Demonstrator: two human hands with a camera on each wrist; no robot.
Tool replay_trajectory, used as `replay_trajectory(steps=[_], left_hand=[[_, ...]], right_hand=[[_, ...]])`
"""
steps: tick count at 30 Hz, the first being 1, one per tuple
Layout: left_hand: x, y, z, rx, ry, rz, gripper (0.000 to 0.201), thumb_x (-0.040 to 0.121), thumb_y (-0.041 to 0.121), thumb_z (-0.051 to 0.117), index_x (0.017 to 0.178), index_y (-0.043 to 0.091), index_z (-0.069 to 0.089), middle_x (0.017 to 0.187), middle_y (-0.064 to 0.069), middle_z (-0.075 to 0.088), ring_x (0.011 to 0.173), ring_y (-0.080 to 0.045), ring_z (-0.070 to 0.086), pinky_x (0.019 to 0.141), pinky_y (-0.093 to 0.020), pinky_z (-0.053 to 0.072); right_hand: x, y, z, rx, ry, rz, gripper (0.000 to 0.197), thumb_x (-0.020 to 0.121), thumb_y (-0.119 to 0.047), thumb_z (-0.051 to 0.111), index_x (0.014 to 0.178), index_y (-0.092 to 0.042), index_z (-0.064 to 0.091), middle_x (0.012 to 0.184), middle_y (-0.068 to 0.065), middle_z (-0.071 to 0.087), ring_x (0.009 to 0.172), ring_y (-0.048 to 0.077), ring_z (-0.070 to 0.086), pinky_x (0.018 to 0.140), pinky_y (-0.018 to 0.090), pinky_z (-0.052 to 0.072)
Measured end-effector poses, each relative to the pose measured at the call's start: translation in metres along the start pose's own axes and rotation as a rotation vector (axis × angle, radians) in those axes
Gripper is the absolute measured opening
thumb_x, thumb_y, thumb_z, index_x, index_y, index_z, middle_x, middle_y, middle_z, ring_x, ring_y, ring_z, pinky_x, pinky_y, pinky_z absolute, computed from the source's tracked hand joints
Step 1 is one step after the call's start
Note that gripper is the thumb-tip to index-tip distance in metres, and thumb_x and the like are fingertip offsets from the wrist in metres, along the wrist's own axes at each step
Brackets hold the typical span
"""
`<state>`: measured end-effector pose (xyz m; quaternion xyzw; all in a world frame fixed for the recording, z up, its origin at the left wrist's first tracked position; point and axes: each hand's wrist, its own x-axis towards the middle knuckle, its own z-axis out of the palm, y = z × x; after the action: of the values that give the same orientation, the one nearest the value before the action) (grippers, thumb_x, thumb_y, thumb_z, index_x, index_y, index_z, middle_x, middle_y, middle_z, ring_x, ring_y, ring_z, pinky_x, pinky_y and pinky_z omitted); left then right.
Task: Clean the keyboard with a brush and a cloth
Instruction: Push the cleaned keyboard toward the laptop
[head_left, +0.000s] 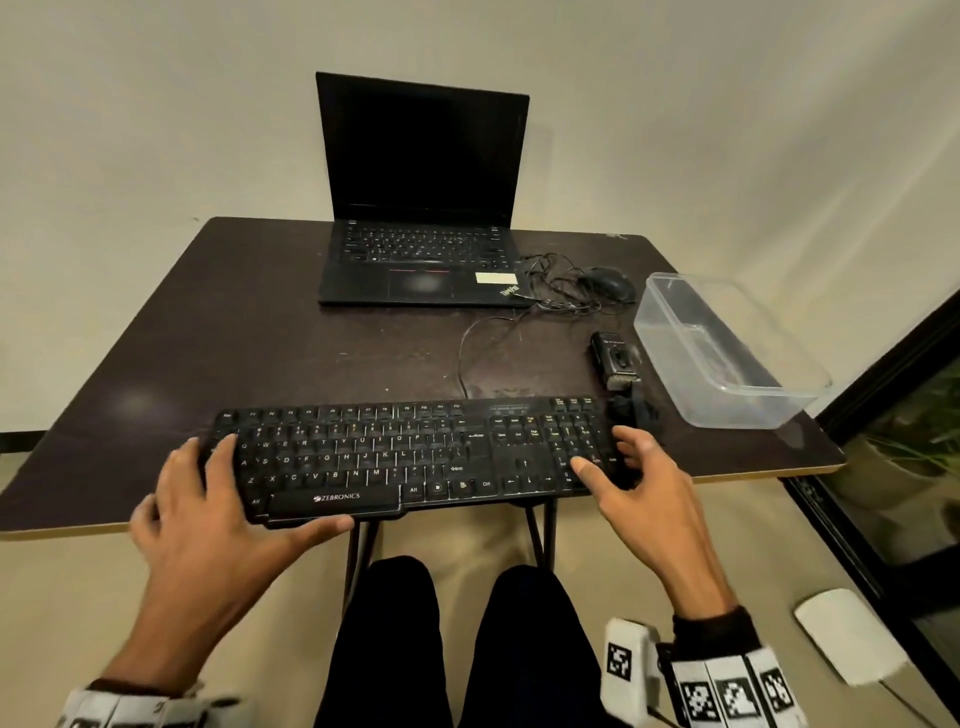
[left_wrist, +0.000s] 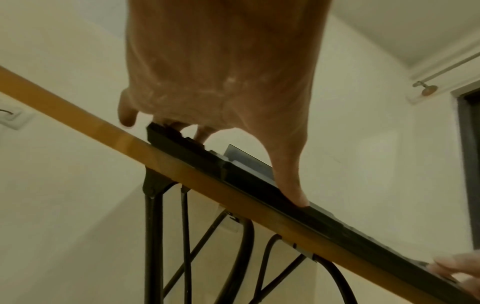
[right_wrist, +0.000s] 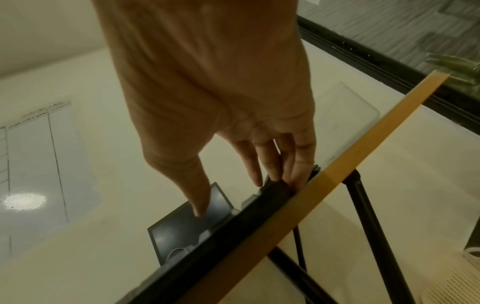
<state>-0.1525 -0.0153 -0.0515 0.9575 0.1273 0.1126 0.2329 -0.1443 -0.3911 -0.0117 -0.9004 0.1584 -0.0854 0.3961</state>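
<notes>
A black keyboard (head_left: 389, 457) lies along the near edge of the dark table (head_left: 260, 338). My left hand (head_left: 223, 493) holds its left end, fingers over the corner keys and thumb (head_left: 332, 525) pressed on the front edge. My right hand (head_left: 618, 467) has fairly straight fingers against the keyboard's right end, its thumb over the number pad. In the left wrist view my left hand (left_wrist: 259, 127) presses its thumb on the keyboard (left_wrist: 246, 179). In the right wrist view my right hand (right_wrist: 233, 144) touches the keyboard (right_wrist: 233, 232) end. A small black brush-like tool (head_left: 615, 358) and a dark crumpled cloth (head_left: 636, 410) lie beside it.
An open laptop (head_left: 421, 208) stands at the back, with a mouse (head_left: 608, 283) and tangled cables (head_left: 545, 291) to its right. A clear plastic box (head_left: 727, 353) sits at the right edge. A glass door (head_left: 909, 441) is close on the right. My legs (head_left: 441, 649) are under the table.
</notes>
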Motion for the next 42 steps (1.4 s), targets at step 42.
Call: replay_trajectory(steps=[42], left_hand=[[0.207,0.06,0.006,-0.054,-0.314,-0.131,0.154,0.037,0.08,0.088,0.161,0.013,0.025,0.154,-0.026,0.037,0.144,-0.046,0.039,0.118,-0.059,0.04]], right_hand=[[0.2,-0.093,0.053,-0.213,-0.374,0.084,0.093,0.09,-0.058,0.08,0.16,-0.013,0.039,0.158,0.011,0.055,0.145,0.034,0.054,0.12,0.047,0.045]])
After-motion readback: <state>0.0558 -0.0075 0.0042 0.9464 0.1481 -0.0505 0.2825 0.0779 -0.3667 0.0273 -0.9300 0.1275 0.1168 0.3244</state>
